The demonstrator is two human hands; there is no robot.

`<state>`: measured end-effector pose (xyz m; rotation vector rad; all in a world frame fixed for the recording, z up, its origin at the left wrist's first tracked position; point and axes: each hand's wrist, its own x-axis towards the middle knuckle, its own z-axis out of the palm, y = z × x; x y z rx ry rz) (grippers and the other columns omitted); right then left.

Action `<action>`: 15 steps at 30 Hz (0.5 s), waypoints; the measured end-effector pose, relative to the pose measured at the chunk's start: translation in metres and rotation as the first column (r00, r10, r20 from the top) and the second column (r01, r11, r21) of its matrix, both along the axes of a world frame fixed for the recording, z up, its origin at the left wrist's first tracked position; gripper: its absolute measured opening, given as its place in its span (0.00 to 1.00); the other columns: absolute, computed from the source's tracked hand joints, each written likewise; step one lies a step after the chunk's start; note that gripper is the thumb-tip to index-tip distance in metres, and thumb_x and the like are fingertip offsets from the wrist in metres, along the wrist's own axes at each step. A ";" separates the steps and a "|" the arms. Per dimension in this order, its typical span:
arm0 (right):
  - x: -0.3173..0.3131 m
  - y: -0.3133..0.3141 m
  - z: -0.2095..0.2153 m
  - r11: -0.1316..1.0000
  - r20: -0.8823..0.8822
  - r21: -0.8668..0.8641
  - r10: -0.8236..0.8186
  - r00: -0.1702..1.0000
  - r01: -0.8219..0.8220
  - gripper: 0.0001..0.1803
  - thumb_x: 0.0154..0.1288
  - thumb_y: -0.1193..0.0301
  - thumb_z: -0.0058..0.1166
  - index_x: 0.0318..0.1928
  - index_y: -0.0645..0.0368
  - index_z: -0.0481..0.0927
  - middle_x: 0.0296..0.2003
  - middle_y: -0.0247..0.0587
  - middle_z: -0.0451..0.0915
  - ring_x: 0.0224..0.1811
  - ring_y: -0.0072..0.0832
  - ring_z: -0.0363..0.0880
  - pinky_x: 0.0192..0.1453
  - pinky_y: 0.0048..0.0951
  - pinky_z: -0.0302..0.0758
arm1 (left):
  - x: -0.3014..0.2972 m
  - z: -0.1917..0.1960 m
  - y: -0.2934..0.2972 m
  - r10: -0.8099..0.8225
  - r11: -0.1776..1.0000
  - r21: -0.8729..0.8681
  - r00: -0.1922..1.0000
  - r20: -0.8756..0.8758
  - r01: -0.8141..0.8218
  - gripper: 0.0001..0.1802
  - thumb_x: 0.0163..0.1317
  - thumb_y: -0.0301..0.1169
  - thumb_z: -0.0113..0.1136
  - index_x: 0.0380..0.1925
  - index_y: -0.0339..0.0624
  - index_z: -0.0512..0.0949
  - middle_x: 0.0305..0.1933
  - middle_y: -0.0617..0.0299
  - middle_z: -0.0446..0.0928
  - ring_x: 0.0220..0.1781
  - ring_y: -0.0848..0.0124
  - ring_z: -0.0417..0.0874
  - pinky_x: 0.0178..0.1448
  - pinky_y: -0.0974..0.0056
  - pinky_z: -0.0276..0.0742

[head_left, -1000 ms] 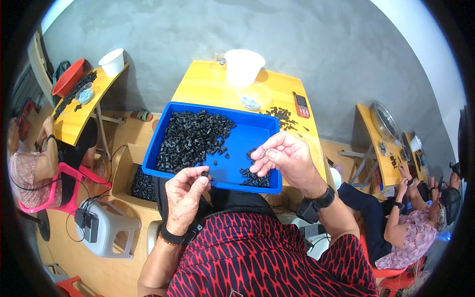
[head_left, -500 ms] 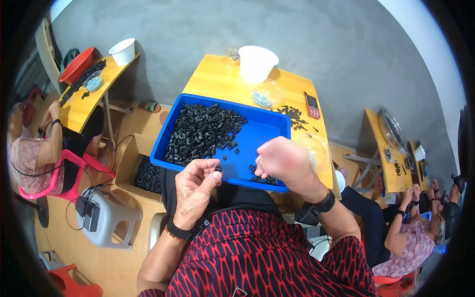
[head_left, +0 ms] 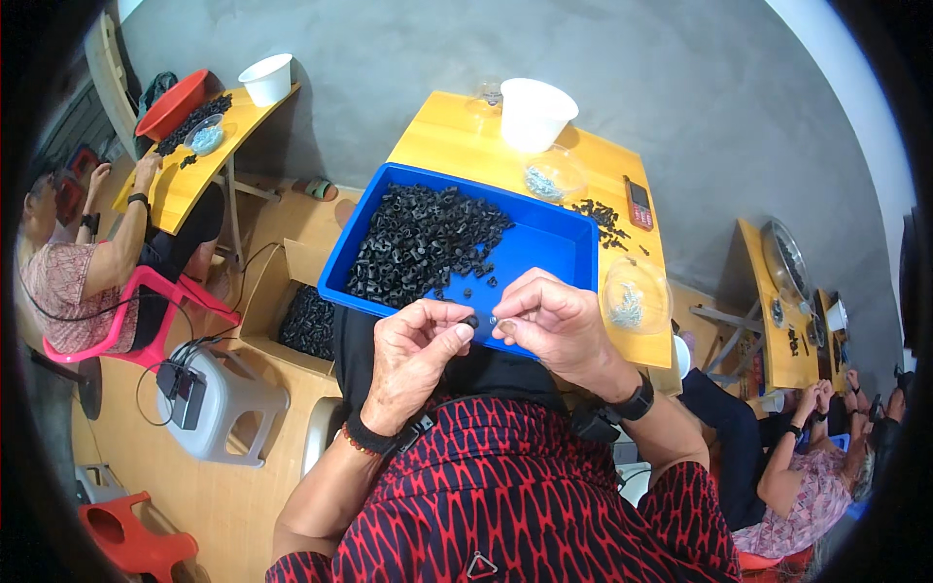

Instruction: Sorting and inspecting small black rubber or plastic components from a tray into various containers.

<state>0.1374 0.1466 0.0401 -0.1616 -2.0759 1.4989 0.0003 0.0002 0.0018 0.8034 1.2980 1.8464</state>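
My left hand (head_left: 413,360) is closed in a pinch on a small black plastic piece (head_left: 470,321). Close beside it, my right hand (head_left: 562,330) pinches a tiny silvery metal piece (head_left: 494,320), too small to name exactly. A narrow gap separates the two fingertips. Both hands are over the near edge of a blue tray (head_left: 589,255). Inside that tray, on its left side, lies a heap of similar black plastic pieces (head_left: 418,238), with a few strays near its middle.
The yellow table (head_left: 428,126) bears a white tub (head_left: 537,115), clear bowls of small metal pieces (head_left: 627,309), loose black pieces (head_left: 604,219) and a red phone (head_left: 639,206). A cardboard box (head_left: 258,321) of black pieces stands on the floor. Co-workers sit left and right.
My right hand has come down and left, close to my left hand, and is no longer blurred. The whole view has shifted slightly. The co-worker at the left has spread their hands apart.
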 end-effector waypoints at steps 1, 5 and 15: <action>0.000 -0.001 0.000 1.000 0.001 -0.002 0.001 1.000 -0.001 0.07 0.59 0.89 0.59 0.37 0.66 0.81 0.38 0.40 0.79 0.36 0.22 0.84 0.38 0.20 0.82 | 0.000 0.000 0.000 -0.009 1.000 0.003 1.000 -0.010 0.009 0.09 0.63 0.23 0.66 0.43 0.32 0.81 0.35 0.61 0.83 0.33 0.77 0.83 0.41 0.71 0.81; -0.001 -0.004 0.003 0.994 0.002 0.081 -0.071 0.997 0.071 0.09 0.57 0.88 0.60 0.38 0.66 0.81 0.37 0.40 0.80 0.36 0.23 0.83 0.39 0.21 0.81 | 0.000 -0.001 0.000 -0.015 1.000 -0.001 1.000 -0.004 0.015 0.10 0.63 0.23 0.66 0.43 0.33 0.81 0.35 0.61 0.83 0.33 0.77 0.83 0.41 0.71 0.81; -0.002 -0.011 0.012 0.915 -0.004 0.389 -0.112 0.994 0.105 0.14 0.56 0.87 0.57 0.43 0.63 0.78 0.34 0.43 0.78 0.32 0.31 0.80 0.36 0.29 0.78 | 0.001 -0.002 0.001 -0.029 0.999 0.041 1.000 0.002 0.029 0.09 0.63 0.22 0.66 0.43 0.32 0.81 0.35 0.60 0.83 0.33 0.76 0.83 0.40 0.71 0.81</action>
